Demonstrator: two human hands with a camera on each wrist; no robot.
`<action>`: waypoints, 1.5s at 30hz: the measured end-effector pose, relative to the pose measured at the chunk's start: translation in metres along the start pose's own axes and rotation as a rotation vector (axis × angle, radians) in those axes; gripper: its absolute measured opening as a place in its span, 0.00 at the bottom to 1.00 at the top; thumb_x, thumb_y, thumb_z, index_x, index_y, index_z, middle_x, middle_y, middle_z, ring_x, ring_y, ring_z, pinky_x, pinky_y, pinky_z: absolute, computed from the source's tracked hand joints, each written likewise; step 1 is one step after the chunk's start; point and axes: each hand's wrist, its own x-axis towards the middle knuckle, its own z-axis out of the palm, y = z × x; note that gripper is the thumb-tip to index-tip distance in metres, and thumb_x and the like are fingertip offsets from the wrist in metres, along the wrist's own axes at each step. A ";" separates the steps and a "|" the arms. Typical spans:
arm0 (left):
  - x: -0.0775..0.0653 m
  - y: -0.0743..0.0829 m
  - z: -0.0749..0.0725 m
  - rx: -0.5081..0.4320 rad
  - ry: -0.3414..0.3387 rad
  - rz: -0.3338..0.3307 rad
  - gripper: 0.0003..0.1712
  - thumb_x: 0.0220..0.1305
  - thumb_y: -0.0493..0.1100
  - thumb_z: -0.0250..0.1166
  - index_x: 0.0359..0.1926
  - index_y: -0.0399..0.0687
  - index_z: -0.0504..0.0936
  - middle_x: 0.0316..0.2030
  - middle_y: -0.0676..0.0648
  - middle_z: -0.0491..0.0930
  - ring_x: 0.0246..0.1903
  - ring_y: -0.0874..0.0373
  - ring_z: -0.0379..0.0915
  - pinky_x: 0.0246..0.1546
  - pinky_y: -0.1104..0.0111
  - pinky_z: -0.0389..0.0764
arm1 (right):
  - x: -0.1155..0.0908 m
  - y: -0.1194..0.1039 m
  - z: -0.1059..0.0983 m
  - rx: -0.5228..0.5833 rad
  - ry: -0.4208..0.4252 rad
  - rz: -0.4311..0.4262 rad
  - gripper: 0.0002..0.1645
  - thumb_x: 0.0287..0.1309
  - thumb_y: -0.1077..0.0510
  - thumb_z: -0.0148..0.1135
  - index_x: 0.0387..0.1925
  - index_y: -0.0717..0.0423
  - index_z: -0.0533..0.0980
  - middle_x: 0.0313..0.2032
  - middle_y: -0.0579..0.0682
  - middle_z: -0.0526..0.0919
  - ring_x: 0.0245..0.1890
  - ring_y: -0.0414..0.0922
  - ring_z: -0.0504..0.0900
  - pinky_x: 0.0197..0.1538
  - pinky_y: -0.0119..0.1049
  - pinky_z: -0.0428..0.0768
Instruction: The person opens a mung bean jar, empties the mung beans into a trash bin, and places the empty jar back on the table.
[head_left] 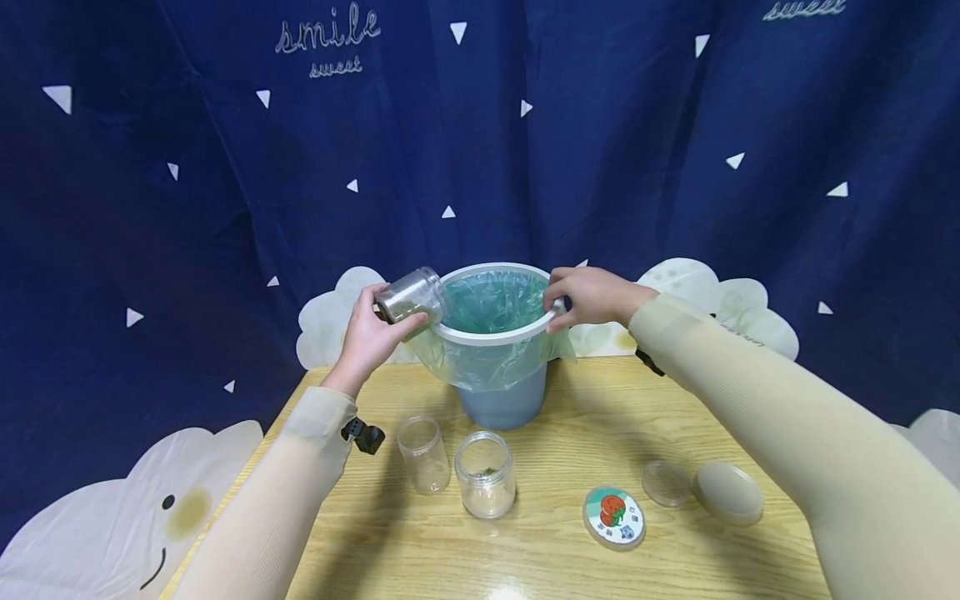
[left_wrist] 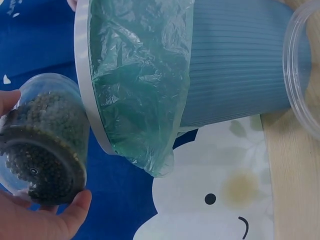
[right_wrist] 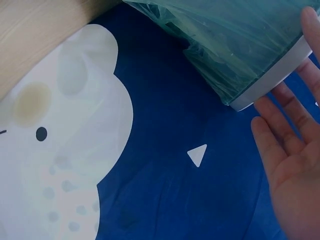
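My left hand [head_left: 375, 336] holds a clear jar [head_left: 415, 287] tipped on its side, its mouth end against the left rim of a blue trash bin [head_left: 504, 407]. Small dark pellets [left_wrist: 50, 115] fill much of the jar in the left wrist view. A green plastic bag [head_left: 483, 367] lines the bin and folds over outside under the white rim ring [head_left: 491, 338]. On the bin's right side my right hand [head_left: 597, 295] grips the rim, thumb and fingers on either side of it. Part of that hand is cut off in the right wrist view.
Before the bin stand a clear jar [head_left: 423, 457] and another jar [head_left: 486, 483] with a bit of green inside. Towards the right lie a strawberry-print lid [head_left: 614, 517], a clear disc [head_left: 666, 483] and a pale lid [head_left: 729, 493]. A blue curtain [head_left: 480, 125] hangs behind the wooden table [head_left: 555, 567].
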 end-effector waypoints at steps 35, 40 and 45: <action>0.003 0.005 0.000 -0.006 -0.008 -0.036 0.50 0.60 0.53 0.75 0.74 0.41 0.57 0.70 0.38 0.64 0.56 0.44 0.71 0.55 0.56 0.77 | -0.002 0.000 0.000 0.002 0.009 0.009 0.19 0.52 0.44 0.79 0.39 0.50 0.86 0.45 0.51 0.81 0.41 0.51 0.81 0.51 0.47 0.81; 0.003 0.006 0.001 -0.008 0.001 -0.027 0.50 0.60 0.52 0.75 0.74 0.41 0.57 0.70 0.38 0.65 0.56 0.43 0.71 0.55 0.55 0.77 | -0.002 -0.001 0.000 0.006 0.012 0.011 0.19 0.52 0.44 0.79 0.39 0.50 0.86 0.45 0.51 0.80 0.41 0.52 0.81 0.50 0.48 0.81; 0.004 0.007 0.002 -0.008 0.004 -0.026 0.51 0.60 0.52 0.75 0.75 0.42 0.57 0.71 0.38 0.65 0.57 0.43 0.70 0.56 0.54 0.77 | -0.003 -0.001 0.000 0.005 0.009 0.013 0.19 0.52 0.43 0.79 0.39 0.50 0.86 0.45 0.52 0.81 0.41 0.51 0.81 0.51 0.48 0.81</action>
